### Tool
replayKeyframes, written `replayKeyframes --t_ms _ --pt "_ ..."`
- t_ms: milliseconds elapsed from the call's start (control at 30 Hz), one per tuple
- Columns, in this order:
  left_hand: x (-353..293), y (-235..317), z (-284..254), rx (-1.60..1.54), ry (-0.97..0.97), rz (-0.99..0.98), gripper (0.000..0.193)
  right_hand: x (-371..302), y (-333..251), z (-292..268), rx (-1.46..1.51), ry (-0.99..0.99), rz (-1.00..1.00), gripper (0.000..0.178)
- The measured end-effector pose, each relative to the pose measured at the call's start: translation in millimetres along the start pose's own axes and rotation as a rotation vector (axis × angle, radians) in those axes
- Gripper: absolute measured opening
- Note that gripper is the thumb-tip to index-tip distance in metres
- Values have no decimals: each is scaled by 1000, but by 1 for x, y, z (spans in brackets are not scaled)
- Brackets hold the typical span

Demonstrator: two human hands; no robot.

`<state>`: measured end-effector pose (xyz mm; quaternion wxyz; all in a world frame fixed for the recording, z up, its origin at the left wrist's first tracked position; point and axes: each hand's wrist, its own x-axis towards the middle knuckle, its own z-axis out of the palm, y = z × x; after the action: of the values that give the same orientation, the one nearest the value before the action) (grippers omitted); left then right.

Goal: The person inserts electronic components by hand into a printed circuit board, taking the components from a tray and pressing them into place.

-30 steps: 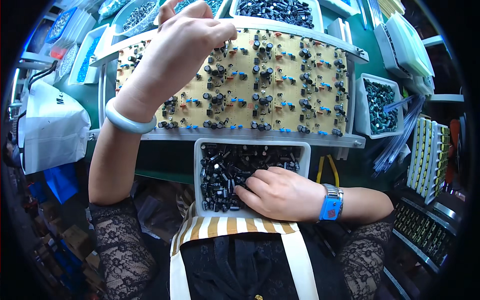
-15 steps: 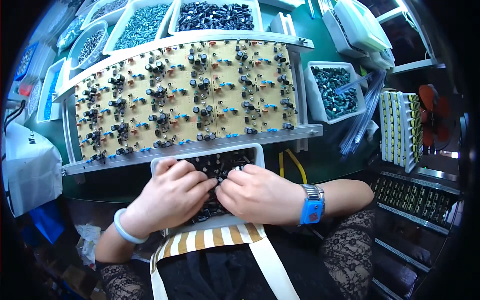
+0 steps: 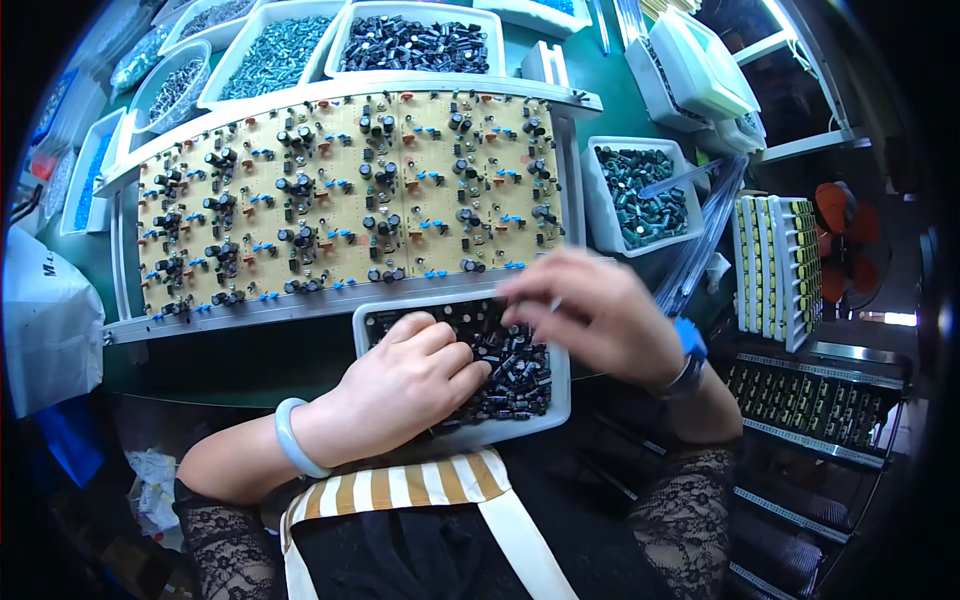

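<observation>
A white tray (image 3: 562, 402) filled with small black capacitors (image 3: 510, 388) is close in front of me. Over its left half, my left hand (image 3: 405, 378) has its fingers curled closed, and whatever they hold is hidden. My right hand (image 3: 590, 310), smeared by motion, is raised above the tray's far right corner, close to the near rail of the frame. Its thumb and fingers come together around a small pale-ended piece, too blurred to name. Beyond the tray, a metal frame (image 3: 250, 322) carries a tan circuit board panel (image 3: 345, 205) with many capacitors standing on it.
White bins of black capacitors (image 3: 415, 45) and green parts (image 3: 275, 60) stand behind the frame. To its right are a bin of dark green capacitors (image 3: 640, 200) and clear plastic tubes (image 3: 700, 245). A white rack with yellow parts (image 3: 775, 265) stands farther right.
My right hand has risen from the tray toward the board and moved right, away from my left hand. The tray has shifted right relative to the board. My left hand stays over it.
</observation>
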<state>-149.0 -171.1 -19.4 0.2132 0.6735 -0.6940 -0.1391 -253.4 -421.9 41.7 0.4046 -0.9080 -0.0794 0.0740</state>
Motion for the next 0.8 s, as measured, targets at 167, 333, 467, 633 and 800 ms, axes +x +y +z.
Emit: replayKeyframes --t_ms 167,333,467,633,800 --pt "16 -1 -7 -188 74 84 40 13 38 -36 281 403 110 28" --pt "30 -3 -11 -212 52 82 38 28 58 -63 -14 421 144 26" --pt "39 -3 -20 -169 -39 94 28 44 70 -74 -231 411 90 22" --pt "42 -4 -19 -140 -13 118 17 60 89 -83 -398 373 -22 20" --pt "42 -6 -22 -132 -4 102 15 67 94 -84 -394 326 -56 17"
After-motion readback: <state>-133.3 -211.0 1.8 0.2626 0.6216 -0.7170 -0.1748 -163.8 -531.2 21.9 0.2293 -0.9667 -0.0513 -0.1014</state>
